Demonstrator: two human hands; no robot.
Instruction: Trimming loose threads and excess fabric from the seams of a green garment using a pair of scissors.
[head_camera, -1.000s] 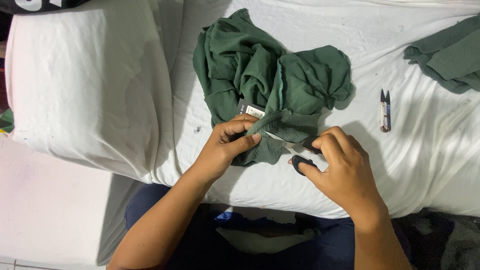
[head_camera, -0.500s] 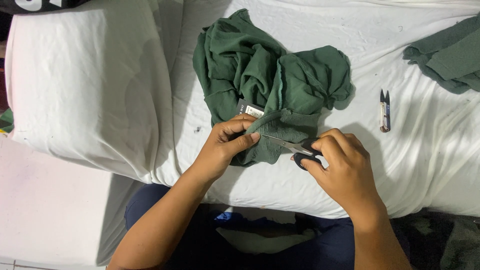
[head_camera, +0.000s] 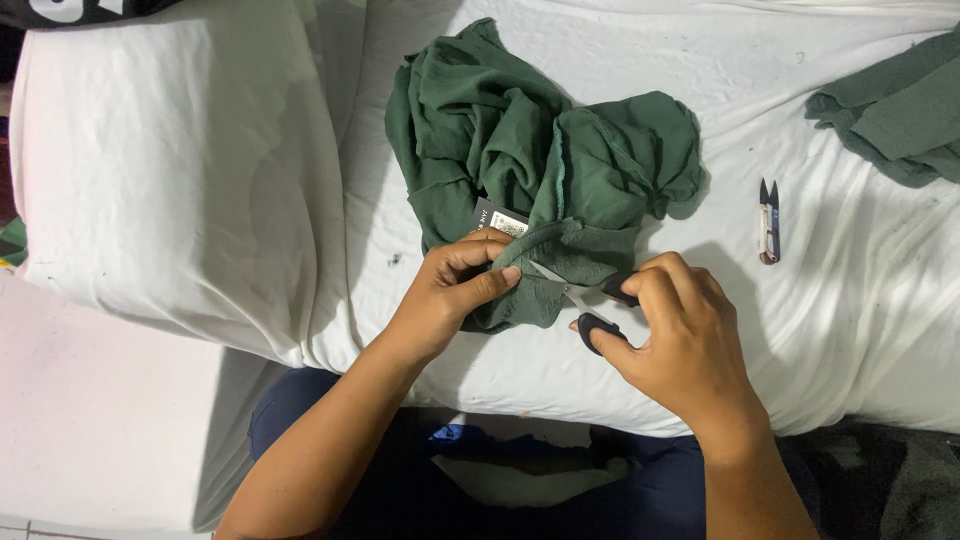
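Note:
A crumpled dark green garment (head_camera: 520, 160) lies on a white sheet (head_camera: 820, 330). My left hand (head_camera: 450, 295) pinches the garment's lower edge just below a small printed tag (head_camera: 500, 220). My right hand (head_camera: 680, 335) holds black-handled scissors (head_camera: 595, 300), fingers through the loops, and the blades point left into the fabric next to my left fingertips.
A small thread snipper (head_camera: 768, 222) lies on the sheet to the right of the garment. More green fabric (head_camera: 895, 110) sits at the upper right edge. A white pillow-like bulge (head_camera: 170, 180) fills the left side. My lap in dark blue clothing (head_camera: 500, 480) is below.
The scissor handles have spread wider apart and the blades have slid further left into the fabric. My left hand keeps the same pinch.

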